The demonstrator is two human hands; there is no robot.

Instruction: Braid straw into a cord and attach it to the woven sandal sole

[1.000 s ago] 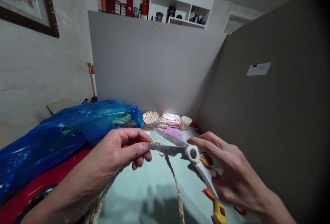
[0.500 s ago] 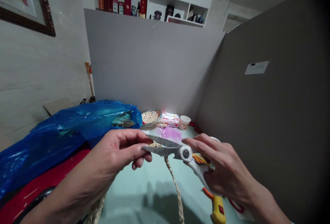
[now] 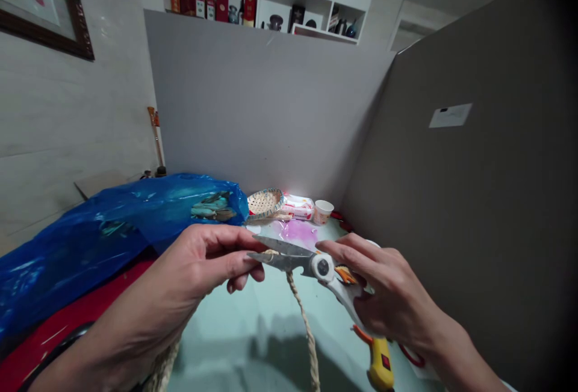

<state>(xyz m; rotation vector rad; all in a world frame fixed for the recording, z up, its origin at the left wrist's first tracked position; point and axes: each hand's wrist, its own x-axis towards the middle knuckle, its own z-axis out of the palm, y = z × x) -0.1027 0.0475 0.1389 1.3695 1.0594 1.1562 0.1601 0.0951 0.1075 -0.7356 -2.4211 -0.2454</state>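
My left hand (image 3: 212, 265) pinches a pale twisted straw rope (image 3: 308, 335) between thumb and fingers. One stretch of the rope hangs down to the right of the fingertips, and a thicker part runs below my left wrist. White-handled scissors (image 3: 322, 267) are gripped in my right hand (image 3: 392, 283), its fingers wrapped round the handles. Their blades point left and are slightly apart, with the rope between them close to my left fingertips. Exactly how far the blades have bitten into it is hard to see.
A blue plastic bag (image 3: 135, 211) lies on a red surface (image 3: 85, 314) at left. At the back are a woven basket (image 3: 265, 203), a tissue pack (image 3: 298, 206) and a paper cup (image 3: 323, 212). A yellow glue gun (image 3: 380, 365) lies at front right. Grey partitions (image 3: 262, 103) enclose the table.
The scissor blades have drawn closer together around the rope. My right hand has moved a little left and its grip has tightened. My left hand has hardly moved.
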